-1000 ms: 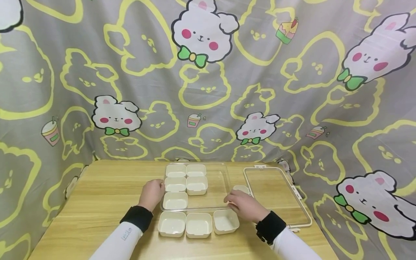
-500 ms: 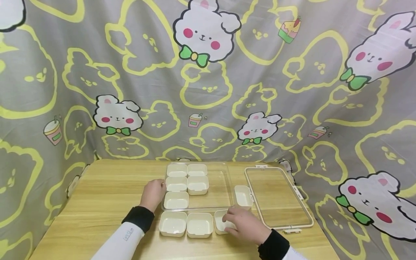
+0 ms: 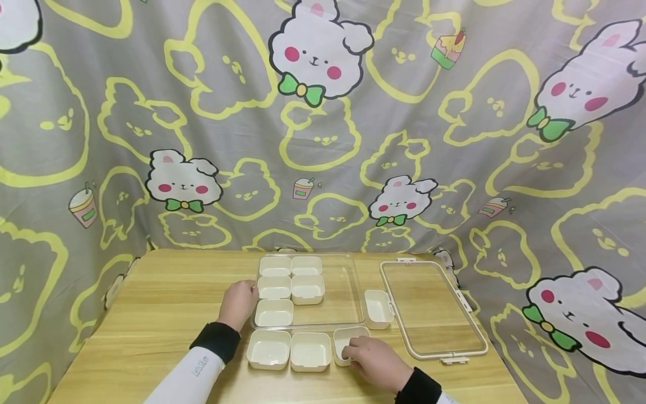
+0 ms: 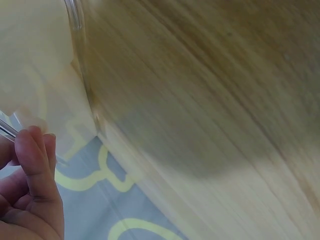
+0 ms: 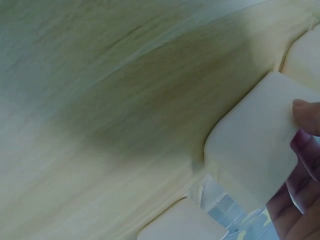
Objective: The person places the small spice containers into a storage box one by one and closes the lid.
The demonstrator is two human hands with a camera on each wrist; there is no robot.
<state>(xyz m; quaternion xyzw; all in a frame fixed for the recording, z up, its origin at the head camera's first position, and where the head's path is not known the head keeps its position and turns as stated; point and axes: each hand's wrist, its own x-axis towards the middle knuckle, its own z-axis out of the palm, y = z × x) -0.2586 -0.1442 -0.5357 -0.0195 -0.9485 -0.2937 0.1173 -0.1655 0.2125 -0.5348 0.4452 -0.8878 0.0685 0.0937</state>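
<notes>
1. Now, the left hand (image 3: 238, 304) pinches the rim of the clear box (image 3: 344, 300), low centre of the head view.
2. The right hand (image 3: 378, 362) grips the right cup (image 3: 343, 338) of the front row, below the box.
3. Two cups (image 3: 269, 348) stand left of it.
4. Five cups (image 3: 275, 266) sit in the box.
5. One lone cup (image 3: 377, 308) stands between box and lid (image 3: 434, 306), lower right.

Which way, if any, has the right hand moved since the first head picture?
Yes, the right hand moved down the picture, away from the clear box, to the rightmost front cup.
</notes>
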